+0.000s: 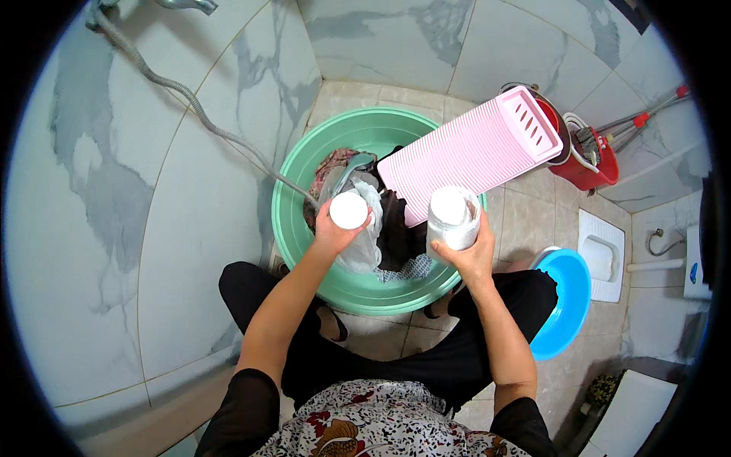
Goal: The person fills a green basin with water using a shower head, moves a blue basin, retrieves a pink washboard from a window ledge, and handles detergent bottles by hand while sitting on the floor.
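My left hand (336, 235) holds a round white lid or cap (348, 210), its flat face turned up. In my right hand (474, 257) is a wide-mouthed, whitish plastic jar (445, 233); something white shows at its mouth, though what it is I cannot tell. Both hands are apart, above a large green plastic basin (371, 307). Inside the basin lie dark clothes (394, 243), a patterned cloth (408, 269), a translucent plastic bag (361, 260) and a shower head (355, 165). A pink plastic washboard (457, 154) leans on the basin's right side, its lower end among the clothes.
A metal shower hose (194, 103) runs down from the left wall into the basin. To the right are a blue basin (565, 303), a white squat toilet (602, 254) and a red mop bucket (594, 171). Marbled tile walls (382, 45) stand close at left and ahead.
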Action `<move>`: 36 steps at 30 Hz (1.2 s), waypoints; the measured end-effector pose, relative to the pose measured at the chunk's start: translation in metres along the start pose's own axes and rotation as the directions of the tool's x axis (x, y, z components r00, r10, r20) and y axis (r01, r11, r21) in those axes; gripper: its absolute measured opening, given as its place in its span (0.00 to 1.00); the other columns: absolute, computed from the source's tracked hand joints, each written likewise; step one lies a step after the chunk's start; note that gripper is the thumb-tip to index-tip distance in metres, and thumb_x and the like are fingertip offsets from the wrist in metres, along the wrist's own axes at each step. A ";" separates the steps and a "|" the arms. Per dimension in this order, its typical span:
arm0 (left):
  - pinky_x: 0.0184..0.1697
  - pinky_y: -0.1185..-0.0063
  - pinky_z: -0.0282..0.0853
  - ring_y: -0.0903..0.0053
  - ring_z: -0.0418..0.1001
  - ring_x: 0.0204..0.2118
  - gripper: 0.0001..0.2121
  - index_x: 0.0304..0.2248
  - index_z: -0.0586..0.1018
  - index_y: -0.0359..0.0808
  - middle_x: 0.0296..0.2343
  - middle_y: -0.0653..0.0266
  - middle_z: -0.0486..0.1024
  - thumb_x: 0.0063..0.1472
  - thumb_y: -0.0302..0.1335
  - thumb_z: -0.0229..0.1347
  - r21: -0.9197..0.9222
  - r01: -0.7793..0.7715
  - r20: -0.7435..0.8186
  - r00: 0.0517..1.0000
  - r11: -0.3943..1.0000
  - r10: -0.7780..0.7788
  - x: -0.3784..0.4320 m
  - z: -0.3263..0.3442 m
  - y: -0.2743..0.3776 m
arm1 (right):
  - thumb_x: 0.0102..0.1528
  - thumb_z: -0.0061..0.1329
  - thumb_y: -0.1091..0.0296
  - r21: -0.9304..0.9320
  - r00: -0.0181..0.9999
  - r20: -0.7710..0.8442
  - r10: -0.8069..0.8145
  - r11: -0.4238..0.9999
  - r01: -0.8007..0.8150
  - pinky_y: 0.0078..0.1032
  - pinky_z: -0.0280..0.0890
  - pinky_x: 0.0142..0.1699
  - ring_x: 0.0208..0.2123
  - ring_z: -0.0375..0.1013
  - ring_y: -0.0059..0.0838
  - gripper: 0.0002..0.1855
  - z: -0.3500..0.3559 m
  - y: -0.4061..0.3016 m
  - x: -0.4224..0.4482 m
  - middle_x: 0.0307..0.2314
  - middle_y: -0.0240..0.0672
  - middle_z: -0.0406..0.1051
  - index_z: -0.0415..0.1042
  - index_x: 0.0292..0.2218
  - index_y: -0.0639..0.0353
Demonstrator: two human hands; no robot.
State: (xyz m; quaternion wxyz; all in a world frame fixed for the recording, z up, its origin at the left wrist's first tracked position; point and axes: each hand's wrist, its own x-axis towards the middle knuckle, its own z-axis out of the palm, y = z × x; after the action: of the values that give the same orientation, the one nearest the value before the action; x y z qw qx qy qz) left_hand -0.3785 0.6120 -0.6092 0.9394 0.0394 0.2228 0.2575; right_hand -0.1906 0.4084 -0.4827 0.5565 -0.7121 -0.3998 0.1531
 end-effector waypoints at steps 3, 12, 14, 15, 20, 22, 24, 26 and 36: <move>0.50 0.59 0.57 0.50 0.60 0.48 0.23 0.46 0.63 0.34 0.45 0.48 0.63 0.56 0.42 0.41 -0.038 -0.058 -0.020 0.998 0.998 0.058 0.037 0.001 0.007 | 0.29 0.61 0.63 -0.029 1.000 -0.017 0.019 0.999 -0.019 0.29 0.58 0.50 0.44 0.65 0.35 0.45 -0.001 0.002 0.000 0.40 0.43 0.65 0.56 0.48 0.68; 0.41 0.61 0.62 0.60 0.65 0.40 0.19 0.41 0.67 0.41 0.37 0.59 0.68 0.56 0.45 0.43 0.136 -0.184 -0.204 0.956 0.973 0.209 0.196 -0.004 0.020 | 0.31 0.62 0.62 0.040 0.985 -0.033 0.170 0.985 -0.168 0.29 0.56 0.50 0.45 0.63 0.33 0.45 -0.009 0.004 0.004 0.41 0.42 0.63 0.55 0.49 0.67; 0.38 0.67 0.62 0.67 0.67 0.37 0.15 0.37 0.69 0.44 0.34 0.64 0.70 0.57 0.44 0.44 0.184 -0.234 -0.313 0.907 0.955 0.283 0.240 -0.010 0.025 | 0.33 0.61 0.62 0.003 0.978 -0.024 0.207 0.978 -0.207 0.31 0.56 0.51 0.46 0.62 0.35 0.46 -0.010 -0.001 0.005 0.42 0.44 0.62 0.53 0.50 0.68; 0.33 0.68 0.63 0.70 0.67 0.34 0.15 0.38 0.69 0.42 0.33 0.65 0.70 0.55 0.41 0.50 0.135 -0.275 -0.267 0.915 0.952 0.303 0.259 -0.018 0.033 | 0.33 0.62 0.61 0.004 0.978 -0.016 0.210 0.978 -0.210 0.31 0.56 0.51 0.45 0.63 0.36 0.46 -0.011 -0.003 0.006 0.42 0.45 0.62 0.53 0.50 0.69; 0.33 0.70 0.66 0.68 0.69 0.34 0.20 0.40 0.68 0.34 0.33 0.60 0.70 0.49 0.34 0.58 0.536 -0.301 -0.322 0.791 0.789 0.521 0.324 -0.028 0.035 | 0.31 0.62 0.62 -0.032 0.963 -0.036 0.268 0.963 -0.269 0.31 0.57 0.51 0.45 0.64 0.36 0.48 -0.012 0.009 0.006 0.41 0.46 0.62 0.52 0.50 0.70; 0.34 0.70 0.67 0.68 0.70 0.34 0.22 0.39 0.68 0.32 0.34 0.58 0.70 0.47 0.33 0.60 0.614 -0.277 -0.366 0.730 0.739 0.577 0.326 -0.025 0.027 | 0.31 0.62 0.62 -0.028 0.950 -0.050 0.309 0.950 -0.311 0.31 0.57 0.51 0.45 0.64 0.35 0.48 -0.013 0.015 0.005 0.41 0.46 0.62 0.52 0.50 0.70; 0.35 0.70 0.67 0.67 0.70 0.34 0.23 0.39 0.69 0.31 0.34 0.56 0.70 0.45 0.32 0.61 0.603 -0.298 -0.391 0.698 0.740 0.600 0.326 -0.020 0.034 | 0.31 0.62 0.62 0.000 0.948 -0.049 0.315 0.949 -0.316 0.31 0.57 0.51 0.45 0.63 0.35 0.48 -0.013 0.013 0.009 0.41 0.46 0.62 0.52 0.50 0.70; 0.38 0.69 0.65 0.67 0.69 0.36 0.21 0.40 0.68 0.33 0.34 0.58 0.69 0.48 0.33 0.59 0.564 -0.297 -0.388 0.728 0.771 0.565 0.316 -0.022 0.042 | 0.31 0.62 0.63 -0.006 0.948 -0.044 0.316 0.948 -0.317 0.30 0.56 0.51 0.45 0.63 0.35 0.48 -0.012 0.016 0.006 0.41 0.46 0.62 0.52 0.50 0.70; 0.48 0.61 0.58 0.63 0.63 0.45 0.19 0.43 0.67 0.39 0.42 0.58 0.66 0.58 0.44 0.41 0.021 -0.177 -0.022 0.984 0.984 0.177 0.173 0.031 0.026 | 0.31 0.62 0.62 0.048 0.964 -0.060 0.260 0.965 -0.257 0.29 0.56 0.50 0.44 0.63 0.34 0.44 -0.014 0.007 0.006 0.40 0.43 0.63 0.57 0.47 0.68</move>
State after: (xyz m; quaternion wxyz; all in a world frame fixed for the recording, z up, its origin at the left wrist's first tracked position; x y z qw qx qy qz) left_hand -0.2446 0.7223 -0.6456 0.9097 0.0647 0.2321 0.3383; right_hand -0.1749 0.4034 -0.4830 0.5586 -0.7517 -0.2817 0.2087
